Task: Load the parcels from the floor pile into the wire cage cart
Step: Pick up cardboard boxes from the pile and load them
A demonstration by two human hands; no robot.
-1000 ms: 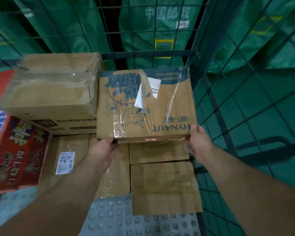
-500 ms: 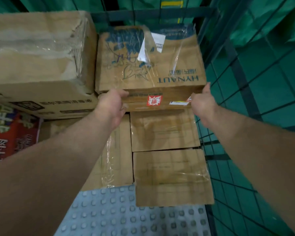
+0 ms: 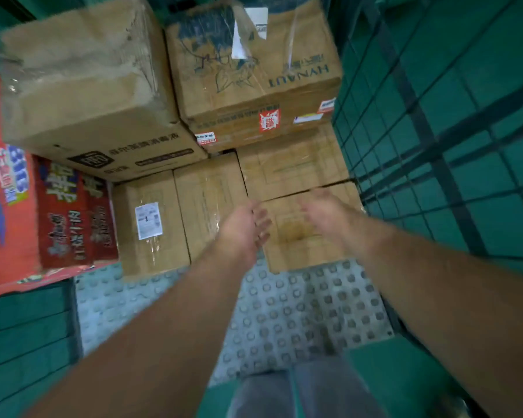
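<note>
Brown cardboard lies under both hands: the left hand (image 3: pixel 244 225) and the right hand (image 3: pixel 325 213) hang side by side, fingers loosely spread and grasping nothing, both blurred. Below them is a low layer of plain brown cardboard boxes (image 3: pixel 296 251) on the grey studded cart floor (image 3: pixel 299 312). One of them, further left, carries a white label (image 3: pixel 148 220). Behind the hands and well apart from them, the brown cardboard parcel printed in blue with HYNAUT (image 3: pixel 254 73) rests on top of that layer in the far right corner, against the green wire cage wall (image 3: pixel 405 122). A larger tape-wrapped cardboard box (image 3: pixel 79 79) stands touching its left side, and a red printed carton (image 3: pixel 61 215) is stacked at the far left.
</note>
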